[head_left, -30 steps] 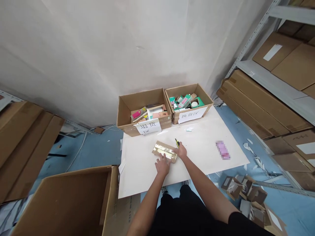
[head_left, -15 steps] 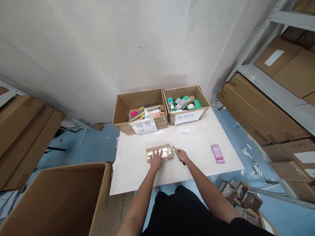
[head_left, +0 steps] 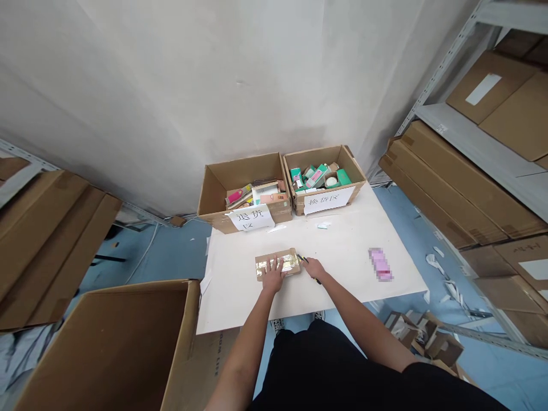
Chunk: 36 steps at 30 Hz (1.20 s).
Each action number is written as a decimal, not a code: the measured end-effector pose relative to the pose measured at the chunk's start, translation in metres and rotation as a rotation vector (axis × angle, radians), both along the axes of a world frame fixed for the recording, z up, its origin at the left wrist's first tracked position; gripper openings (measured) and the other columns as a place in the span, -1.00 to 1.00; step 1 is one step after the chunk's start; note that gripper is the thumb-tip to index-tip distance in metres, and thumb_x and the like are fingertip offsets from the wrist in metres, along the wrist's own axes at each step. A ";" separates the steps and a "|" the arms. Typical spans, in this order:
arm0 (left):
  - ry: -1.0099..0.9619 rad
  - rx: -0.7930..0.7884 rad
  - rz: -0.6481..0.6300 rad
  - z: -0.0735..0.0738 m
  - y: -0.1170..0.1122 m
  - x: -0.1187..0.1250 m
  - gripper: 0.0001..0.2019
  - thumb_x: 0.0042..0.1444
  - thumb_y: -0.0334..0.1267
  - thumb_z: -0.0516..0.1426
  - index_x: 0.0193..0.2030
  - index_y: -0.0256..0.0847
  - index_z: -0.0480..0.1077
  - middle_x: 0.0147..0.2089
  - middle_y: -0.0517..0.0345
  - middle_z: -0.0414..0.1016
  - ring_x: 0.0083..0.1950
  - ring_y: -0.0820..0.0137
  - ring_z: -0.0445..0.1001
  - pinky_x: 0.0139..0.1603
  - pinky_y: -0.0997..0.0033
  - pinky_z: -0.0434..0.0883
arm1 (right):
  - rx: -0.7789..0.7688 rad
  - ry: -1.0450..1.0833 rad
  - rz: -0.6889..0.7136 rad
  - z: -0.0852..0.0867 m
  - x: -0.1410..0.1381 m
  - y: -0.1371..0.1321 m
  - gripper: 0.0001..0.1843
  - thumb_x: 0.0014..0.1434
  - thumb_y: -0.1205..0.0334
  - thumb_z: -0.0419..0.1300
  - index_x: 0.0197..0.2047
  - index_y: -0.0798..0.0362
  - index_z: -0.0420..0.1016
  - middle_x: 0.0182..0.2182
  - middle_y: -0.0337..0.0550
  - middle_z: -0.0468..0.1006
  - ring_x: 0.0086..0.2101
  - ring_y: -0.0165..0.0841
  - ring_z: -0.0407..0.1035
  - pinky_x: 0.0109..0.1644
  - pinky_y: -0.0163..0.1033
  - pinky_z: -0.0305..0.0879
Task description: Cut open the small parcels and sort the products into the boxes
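A small flat cardboard box (head_left: pixel 279 255) with shiny clear tape lies on the white table (head_left: pixel 342 251), near its front edge. My left hand (head_left: pixel 273 277) rests flat on the box's front part, fingers spread, pressing it from above. A yellow and black utility knife (head_left: pixel 302 258) is gripped in my right hand (head_left: pixel 314 269). Its tip is at the box's right end; whether the blade touches the cardboard I cannot tell. The black rear end of the knife sticks out below my right hand.
Two open cartons with handwritten paper signs, a left one (head_left: pixel 222 221) and a right one (head_left: pixel 359 189), hold small packages at the table's back. A blurred pink item (head_left: pixel 380 264) lies at right. A big open carton (head_left: pixel 128 294) stands left. Shelving (head_left: pixel 483 131) with cartons flanks the table.
My right hand has brought the knife slightly left, closer to the box's right end. My left hand stays on the box. The camera view has shifted a little.
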State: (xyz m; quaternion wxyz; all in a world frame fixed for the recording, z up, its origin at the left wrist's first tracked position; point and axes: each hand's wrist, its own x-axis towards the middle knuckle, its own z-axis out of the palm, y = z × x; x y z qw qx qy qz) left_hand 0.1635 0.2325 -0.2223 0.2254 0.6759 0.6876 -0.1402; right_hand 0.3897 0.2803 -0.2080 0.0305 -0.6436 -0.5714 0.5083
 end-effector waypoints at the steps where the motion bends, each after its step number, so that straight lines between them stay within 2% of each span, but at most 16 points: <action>1: 0.001 0.000 -0.004 0.000 0.000 0.000 -0.34 0.45 0.11 -0.18 0.63 0.10 -0.18 0.68 0.22 -0.35 0.66 -0.03 -0.36 0.56 -0.24 -0.05 | -0.003 -0.011 0.010 0.000 0.001 -0.002 -0.63 0.49 -0.03 0.03 -0.16 0.08 0.48 -0.51 -0.24 0.50 -0.70 -0.45 0.27 -0.51 -0.33 0.22; 7: 0.000 -0.036 0.001 0.001 0.006 -0.002 -0.33 0.45 0.08 -0.17 0.63 0.07 -0.20 0.68 0.16 -0.37 0.66 -0.03 -0.36 0.56 -0.26 -0.06 | -0.017 -0.039 0.089 -0.001 0.009 -0.016 -0.63 0.50 -0.02 0.03 -0.15 0.07 0.46 -0.45 -0.23 0.53 -0.69 -0.48 0.28 -0.53 -0.37 0.19; 11: -0.002 -0.033 -0.007 0.005 0.004 -0.003 -0.33 0.45 0.08 -0.17 0.63 0.10 -0.21 0.68 0.17 -0.35 0.66 -0.02 -0.35 0.55 -0.24 -0.05 | -0.031 0.000 0.080 -0.006 0.011 -0.027 -0.64 0.47 -0.06 0.09 -0.22 0.05 0.43 -0.53 -0.30 0.48 -0.69 -0.48 0.29 -0.51 -0.38 0.21; 13: -0.001 -0.016 -0.007 0.009 0.003 -0.002 -0.34 0.45 0.09 -0.16 0.63 0.10 -0.16 0.68 0.17 -0.31 0.66 -0.02 -0.32 0.55 -0.20 -0.01 | -0.051 0.064 -0.006 -0.012 0.014 -0.033 -0.64 0.46 -0.06 0.10 -0.25 0.03 0.40 -0.60 -0.35 0.43 -0.69 -0.45 0.31 -0.50 -0.38 0.22; 17: 0.007 -0.006 0.007 0.024 0.014 -0.002 -0.35 0.42 0.08 -0.05 0.59 0.09 0.00 0.67 0.10 -0.15 0.64 -0.06 -0.18 0.50 -0.18 0.12 | -0.083 0.134 -0.370 -0.032 0.032 -0.052 -0.67 0.46 -0.07 0.01 -0.20 0.00 0.34 -0.65 -0.38 0.38 -0.66 -0.40 0.38 -0.50 -0.39 0.24; 19: 0.004 0.014 0.013 0.031 0.024 -0.005 -0.39 0.41 0.04 -0.01 0.56 0.08 0.09 0.64 0.04 -0.04 0.63 -0.06 -0.11 0.46 -0.16 0.19 | -0.065 0.108 -0.488 -0.043 0.048 -0.061 -0.67 0.42 -0.09 0.03 -0.17 0.00 0.34 -0.61 -0.36 0.42 -0.61 -0.36 0.43 -0.48 -0.38 0.25; 22: 0.016 0.048 0.035 0.036 0.038 -0.016 -0.31 0.35 0.03 0.06 0.57 0.05 0.04 0.65 0.01 -0.06 0.64 -0.07 -0.17 0.46 -0.13 0.18 | 0.010 0.066 -0.548 -0.052 0.080 -0.065 -0.65 0.34 -0.11 0.09 -0.12 0.02 0.40 -0.49 -0.27 0.53 -0.46 -0.30 0.52 -0.41 -0.35 0.30; 26: 0.048 0.004 0.064 0.029 0.041 -0.030 -0.12 0.25 0.16 0.14 0.62 0.06 -0.12 0.67 0.03 -0.20 0.65 -0.08 -0.27 0.53 -0.12 0.03 | 0.078 0.039 -0.585 -0.050 0.125 -0.043 -0.59 0.32 -0.04 0.07 0.05 0.06 0.46 -0.23 -0.12 0.65 -0.20 -0.25 0.58 -0.20 -0.30 0.41; 28: 0.053 0.013 0.078 0.026 0.041 -0.032 -0.13 0.26 0.19 0.12 0.62 0.07 -0.13 0.67 0.03 -0.15 0.65 -0.05 -0.25 0.52 -0.10 0.03 | 0.108 -0.010 -0.615 -0.046 0.143 -0.026 -0.49 0.31 0.02 0.08 0.21 0.11 0.42 -0.03 0.02 0.64 -0.04 -0.18 0.57 -0.05 -0.22 0.44; 30: 0.059 0.025 0.094 0.026 0.042 -0.030 -0.12 0.26 0.21 0.11 0.61 0.07 -0.13 0.64 0.01 -0.05 0.64 -0.03 -0.19 0.50 -0.08 0.06 | 0.115 -0.086 -0.646 -0.042 0.151 -0.013 -0.36 0.29 0.08 0.10 0.37 0.18 0.29 0.16 0.19 0.54 0.13 -0.07 0.49 0.10 -0.09 0.43; 33: 0.074 0.030 0.102 0.030 0.046 -0.026 -0.17 0.27 0.22 0.08 0.59 0.08 -0.07 0.56 -0.03 0.15 0.57 -0.02 -0.03 0.44 -0.04 0.13 | 0.128 -0.131 -0.632 -0.039 0.131 -0.010 -0.28 0.29 0.18 0.12 0.47 0.16 0.17 0.31 0.23 0.41 0.28 -0.05 0.35 0.28 -0.03 0.31; 36: 0.099 0.068 0.099 0.032 0.048 -0.019 -0.31 0.34 0.19 0.02 0.54 0.09 0.06 0.43 -0.07 0.31 0.46 0.01 0.15 0.37 0.00 0.17 | 0.160 0.019 -0.505 -0.039 0.070 -0.022 -0.26 0.30 0.18 0.16 0.51 0.05 0.15 0.29 0.10 0.46 0.24 -0.13 0.40 0.30 -0.13 0.30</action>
